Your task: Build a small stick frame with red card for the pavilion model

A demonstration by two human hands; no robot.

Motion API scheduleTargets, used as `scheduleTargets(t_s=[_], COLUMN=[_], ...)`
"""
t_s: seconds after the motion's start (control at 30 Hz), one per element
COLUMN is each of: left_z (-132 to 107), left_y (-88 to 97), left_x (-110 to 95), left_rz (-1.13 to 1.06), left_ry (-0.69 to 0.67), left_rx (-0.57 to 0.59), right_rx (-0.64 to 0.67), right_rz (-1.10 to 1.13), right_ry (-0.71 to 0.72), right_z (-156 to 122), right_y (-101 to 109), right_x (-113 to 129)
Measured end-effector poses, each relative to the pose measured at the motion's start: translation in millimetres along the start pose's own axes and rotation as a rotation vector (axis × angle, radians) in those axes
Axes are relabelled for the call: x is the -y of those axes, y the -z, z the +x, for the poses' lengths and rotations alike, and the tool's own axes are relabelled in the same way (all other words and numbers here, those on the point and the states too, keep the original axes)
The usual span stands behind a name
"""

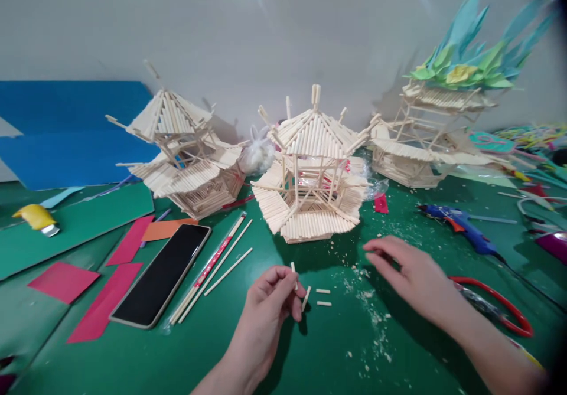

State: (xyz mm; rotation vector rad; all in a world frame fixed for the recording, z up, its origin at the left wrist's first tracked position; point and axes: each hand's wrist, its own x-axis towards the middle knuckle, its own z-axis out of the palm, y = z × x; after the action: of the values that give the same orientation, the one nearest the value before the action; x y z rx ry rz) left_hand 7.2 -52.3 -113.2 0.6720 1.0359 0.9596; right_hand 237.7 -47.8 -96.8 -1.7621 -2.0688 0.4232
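My left hand (277, 300) is closed with a short piece of wooden stick (294, 275) pinched between thumb and fingers. A second short piece (306, 299) slants by its fingertips; whether it is gripped I cannot tell. Two more cut pieces (323, 291) lie on the green tabletop just right of that hand. My right hand (405, 268) has its thumb and forefinger apart and holds nothing visible, over the table near scattered wood crumbs (374, 315). Behind both hands stands a pavilion model of wooden sticks (316, 176), with a pointed roof above a wide lower roof.
Similar stick models stand at left (186, 159) and right (420, 141), the right one topped with paper leaves. A phone (162, 277), chopsticks in a wrapper (212, 262) and red paper (64, 281) lie left. At right are a blue glue gun (465, 229) and red-handled pliers (496, 303).
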Motion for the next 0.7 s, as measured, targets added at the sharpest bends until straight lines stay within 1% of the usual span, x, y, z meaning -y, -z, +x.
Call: scheduleTargets(t_s=[0.07, 0.1, 0.17, 0.27, 0.37, 0.43, 0.53, 0.63, 0.7], left_z=[2, 3, 5, 8, 10, 10, 9, 8, 8], left_y=[-4.7, -7.0, -10.4, -10.8, -5.7, -1.4, 3.8, 6.4, 7.1], left_x=[0, 0, 0, 1, 3, 5, 5, 4, 3], left_rz=[-0.026, -0.038, -0.061, -0.084, -0.096, -0.096, -0.095, -0.105, -0.111], left_ry=[0.011, 0.013, 0.010, 0.002, 0.005, 0.007, 0.005, -0.006, -0.012], left_rx=[0.011, 0.015, 0.023, 0.044, 0.078, 0.109, 0.143, 0.152, 0.157], right_rx=[-0.126, -0.201, -0.300, -0.320, -0.281, -0.238, -0.190, -0.168, -0.162], right_rz=[-0.069, -0.149, -0.235, -0.311, -0.362, -0.372, -0.355, -0.295, -0.216], right_ry=[-0.193, -0.301, -0.423, -0.536, -0.607, -0.637, -0.703, -0.781, -0.810], right_z=[-5, -7, -13, -19, -19, -14, -5, 3, 3], right_y=[21, 31, 49, 66, 65, 59, 52, 54, 59], right_x=[-34, -54, -93, -146, -184, -200, -214, -218, -216])
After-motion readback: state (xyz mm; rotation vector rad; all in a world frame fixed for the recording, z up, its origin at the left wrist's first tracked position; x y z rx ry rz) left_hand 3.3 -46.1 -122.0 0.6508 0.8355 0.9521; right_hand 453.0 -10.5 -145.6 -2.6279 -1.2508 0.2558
